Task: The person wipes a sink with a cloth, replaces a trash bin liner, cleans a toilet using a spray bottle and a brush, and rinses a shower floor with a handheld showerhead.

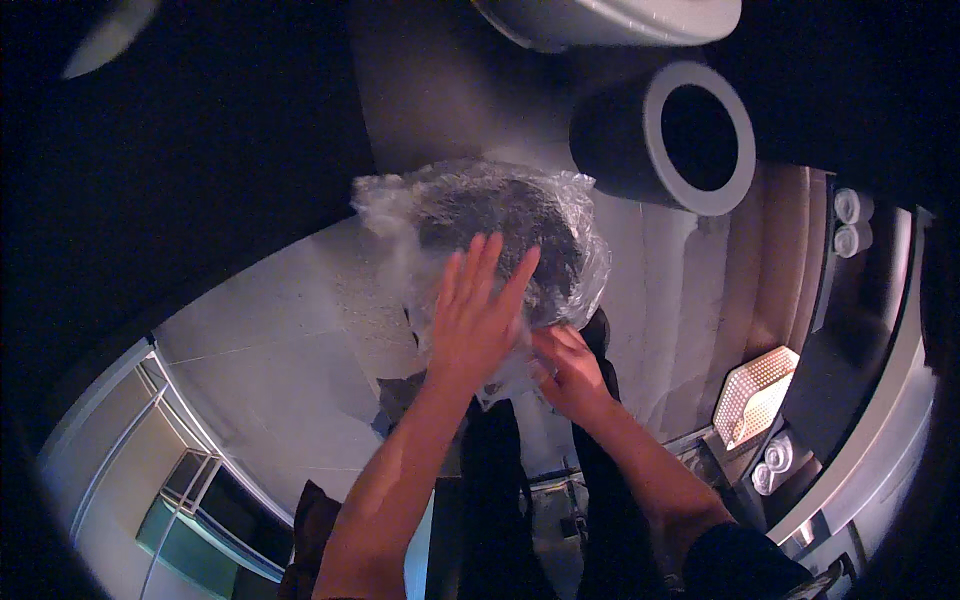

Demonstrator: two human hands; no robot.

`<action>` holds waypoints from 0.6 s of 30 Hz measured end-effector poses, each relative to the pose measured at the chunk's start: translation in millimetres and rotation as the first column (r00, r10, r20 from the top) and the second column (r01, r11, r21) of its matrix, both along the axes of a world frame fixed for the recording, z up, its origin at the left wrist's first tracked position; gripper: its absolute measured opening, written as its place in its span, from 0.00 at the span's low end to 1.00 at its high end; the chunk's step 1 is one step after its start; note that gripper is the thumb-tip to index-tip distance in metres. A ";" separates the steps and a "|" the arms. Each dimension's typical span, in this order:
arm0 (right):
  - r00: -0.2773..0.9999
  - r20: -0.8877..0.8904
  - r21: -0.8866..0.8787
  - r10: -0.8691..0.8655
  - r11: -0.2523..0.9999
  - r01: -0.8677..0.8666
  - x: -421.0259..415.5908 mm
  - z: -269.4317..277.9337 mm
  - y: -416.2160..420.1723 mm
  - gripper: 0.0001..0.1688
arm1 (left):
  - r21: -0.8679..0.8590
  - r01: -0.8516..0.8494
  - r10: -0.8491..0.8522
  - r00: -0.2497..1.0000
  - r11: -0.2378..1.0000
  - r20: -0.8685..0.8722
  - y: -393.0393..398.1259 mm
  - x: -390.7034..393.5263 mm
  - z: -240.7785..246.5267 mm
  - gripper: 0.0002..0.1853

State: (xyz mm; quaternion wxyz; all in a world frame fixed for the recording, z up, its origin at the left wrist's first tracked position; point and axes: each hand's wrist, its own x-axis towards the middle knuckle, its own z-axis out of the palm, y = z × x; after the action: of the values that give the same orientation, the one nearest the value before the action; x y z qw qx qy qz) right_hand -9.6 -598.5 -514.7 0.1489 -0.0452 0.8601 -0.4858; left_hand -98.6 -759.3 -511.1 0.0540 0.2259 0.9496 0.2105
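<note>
A clear plastic bag (585, 217) with something dark and bulky inside lies before me, in the middle of the view. My left hand (480, 307) rests over the front part of the bag, its fingers spread and pointing away from me. Close to its right, my right hand (568, 364) is at the bag's near right edge with its fingers bent; whether they pinch the plastic cannot be made out. What the dark contents are does not show clearly through the plastic.
Beyond the bag to the right stands a dark cylindrical bin (701, 139) with a pale rim. A white rounded fixture (622, 19) is at the top. At right, a perforated basket (754, 397) and rolled white towels (780, 454) sit on shelving. A glass-and-metal frame (161, 390) stands at lower left.
</note>
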 end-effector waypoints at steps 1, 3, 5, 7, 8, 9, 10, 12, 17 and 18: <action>1.000 0.005 0.019 -0.002 1.000 0.001 -4.6 4.4 -2.2 0.22 | -0.033 0.039 -0.040 0.999 0.999 -0.026 9.2 -7.4 -33.3 0.23; 1.000 -0.001 0.048 0.015 0.999 -0.015 -27.3 15.5 -5.7 0.20 | -0.208 0.003 0.145 0.708 0.978 0.692 0.8 -16.7 -91.5 0.21; 0.968 -0.220 0.139 -0.124 0.978 0.157 -52.2 7.7 4.9 0.21 | -0.161 -0.054 0.169 0.291 0.986 0.942 0.0 -10.4 -122.1 0.21; 0.942 -0.203 0.111 -0.267 0.950 0.293 -81.4 -3.3 18.4 0.25 | 0.045 -0.287 0.000 0.155 0.957 0.988 5.2 -2.3 -124.9 0.22; 0.929 -0.133 0.153 -0.346 0.918 0.365 -94.5 -10.6 23.4 0.26 | -0.036 -0.673 0.013 -0.040 0.738 0.999 19.2 -11.8 -100.4 0.19; 0.935 -0.060 0.179 -0.350 0.918 0.355 -98.2 -13.5 23.5 0.27 | 0.067 -0.516 0.110 0.305 0.854 0.946 12.4 -9.7 -93.5 0.18; 0.936 0.009 0.219 -0.353 0.914 0.343 -102.7 -15.8 25.4 0.27 | 0.110 -0.308 0.112 0.621 0.945 0.776 3.9 -9.1 -87.7 0.18; 0.959 0.171 0.283 -0.228 0.943 0.174 -92.7 -37.5 40.9 0.28 | -0.012 0.039 -0.030 0.895 0.999 0.445 -9.1 -17.0 -59.3 0.21; 0.924 0.151 0.293 -0.351 0.909 0.297 -43.0 -20.8 49.6 0.27 | 0.022 0.036 -0.039 0.989 0.999 0.144 -21.9 -8.5 -28.6 0.18; 0.916 0.122 0.296 -0.382 0.895 0.334 -40.1 -16.6 55.9 0.26 | 0.086 -0.022 0.008 0.986 0.996 0.166 -20.1 -9.0 -22.6 0.18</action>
State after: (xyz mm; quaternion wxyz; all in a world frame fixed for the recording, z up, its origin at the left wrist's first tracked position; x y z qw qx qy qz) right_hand -49.7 -542.7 -531.3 0.1371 0.1785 0.8948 -0.3855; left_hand -107.6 -779.4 -533.7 0.1212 0.2025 0.9334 0.2702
